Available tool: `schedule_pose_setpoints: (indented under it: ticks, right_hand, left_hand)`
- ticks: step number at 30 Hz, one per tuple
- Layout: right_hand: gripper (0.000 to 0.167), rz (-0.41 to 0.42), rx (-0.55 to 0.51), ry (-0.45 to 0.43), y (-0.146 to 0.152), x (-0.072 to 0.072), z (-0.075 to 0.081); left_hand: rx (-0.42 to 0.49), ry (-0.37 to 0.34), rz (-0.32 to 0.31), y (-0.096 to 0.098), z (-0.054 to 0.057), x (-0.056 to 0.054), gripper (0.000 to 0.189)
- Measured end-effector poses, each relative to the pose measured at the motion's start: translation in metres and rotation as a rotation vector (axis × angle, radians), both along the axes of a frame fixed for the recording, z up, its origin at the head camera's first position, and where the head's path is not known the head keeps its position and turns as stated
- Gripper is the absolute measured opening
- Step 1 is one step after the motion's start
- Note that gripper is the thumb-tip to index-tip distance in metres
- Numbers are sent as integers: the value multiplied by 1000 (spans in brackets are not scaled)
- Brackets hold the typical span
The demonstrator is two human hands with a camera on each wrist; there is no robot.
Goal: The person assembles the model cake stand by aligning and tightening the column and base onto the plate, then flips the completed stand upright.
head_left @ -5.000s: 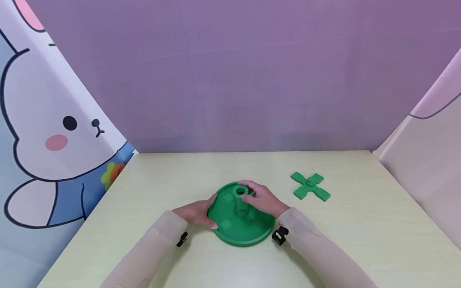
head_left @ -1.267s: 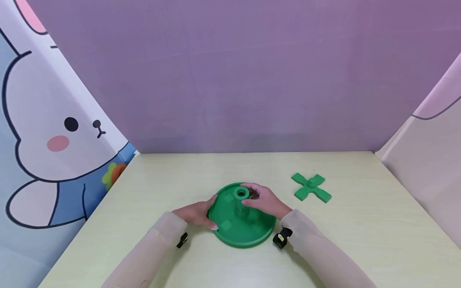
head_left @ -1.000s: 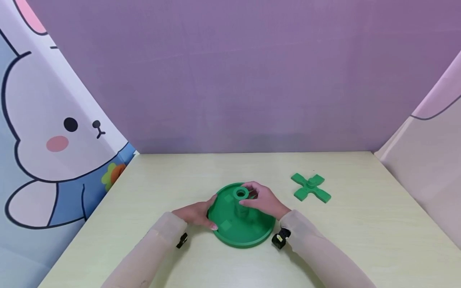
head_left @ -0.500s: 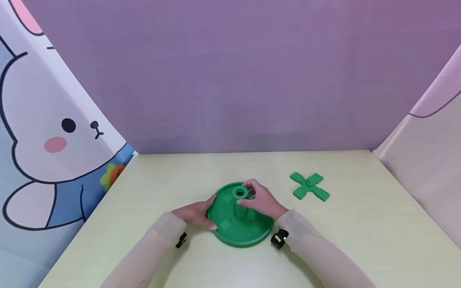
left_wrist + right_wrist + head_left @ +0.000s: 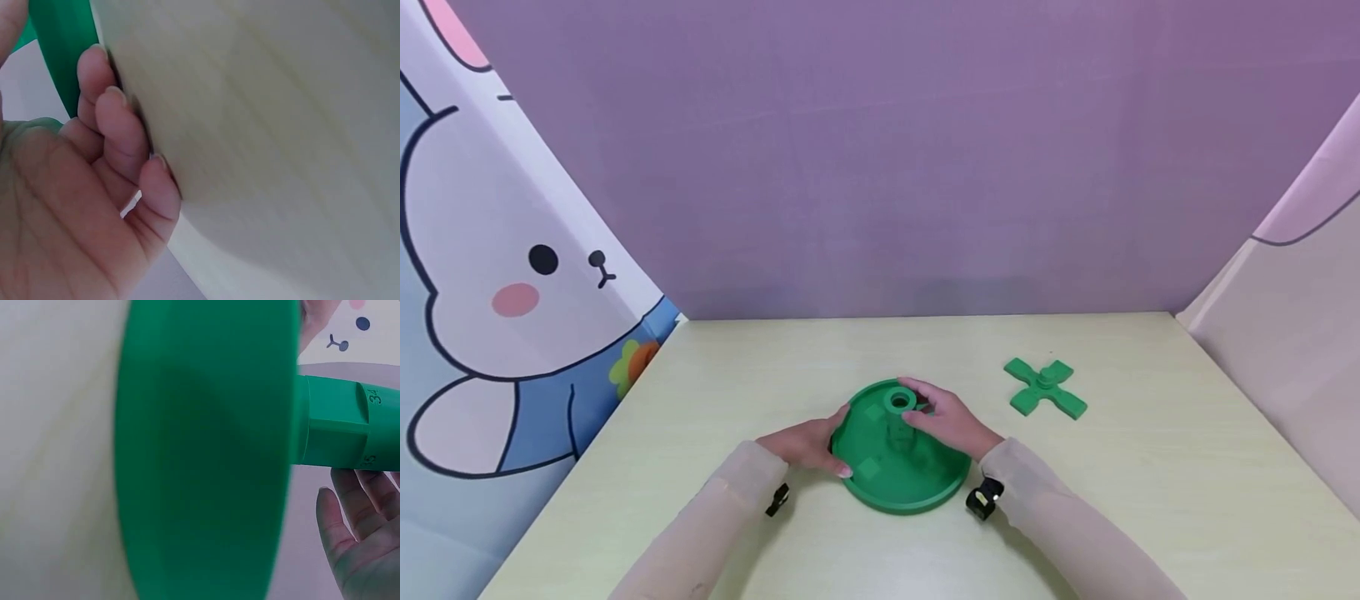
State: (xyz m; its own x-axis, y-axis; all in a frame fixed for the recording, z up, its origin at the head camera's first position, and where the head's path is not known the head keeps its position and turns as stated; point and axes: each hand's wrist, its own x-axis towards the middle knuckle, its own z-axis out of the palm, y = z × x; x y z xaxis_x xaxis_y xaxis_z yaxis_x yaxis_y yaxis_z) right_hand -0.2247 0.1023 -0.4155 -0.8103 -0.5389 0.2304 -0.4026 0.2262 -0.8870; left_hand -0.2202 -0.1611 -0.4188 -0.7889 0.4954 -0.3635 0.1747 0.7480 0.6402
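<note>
Green and upright, the post (image 5: 898,425) stands between the two hands, and its vertical long axis is probably the line on which the coming move turns. It rises from about the middle of the disc (image 5: 910,492), to the right of the left hand (image 5: 805,442) and right at the fingertips of the right hand (image 5: 951,421), so the right hand is plainly the nearer. That hand comes in from the right with thumb and fingers curved about the upper part of the post, thumb on the near side, index finger towards the far side, close to the ring-shaped top with its hole facing up. How firmly they grip, the pictures do not tell. The left hand lies low at the disc's left edge, thumb and index finger spread well apart along the rim, other fingers bent with their tips down by the surface (image 5: 1150,467); it holds the disc by its side and does not touch the post. Whether the post sits fully in the disc cannot be told, since the rim hides its foot in the right wrist view. Beyond the right hand and off to its right, the cross (image 5: 1046,388) lies flat, knob up, well apart from the disc and touched by neither hand
</note>
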Motion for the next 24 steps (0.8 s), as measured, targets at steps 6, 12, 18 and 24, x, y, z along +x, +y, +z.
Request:
schedule_pose_setpoints:
  ticks: [6,12,18,24]
  right_hand:
    - [49,-19,35,-34,-1,-1,3]
    - [51,-40,72,-2,-1,-5,-1]
    - [55,-69,120,15,-3,-5,1]
    - [52,-96,126,29,-4,-4,3]
  left_hand:
    - [0,-2,9,0,-1,0,113]
    - [-11,-7,21,0,-1,1,113]
    - [-25,-2,35,1,0,2,112]
    - [-30,-5,48,1,-2,2,112]
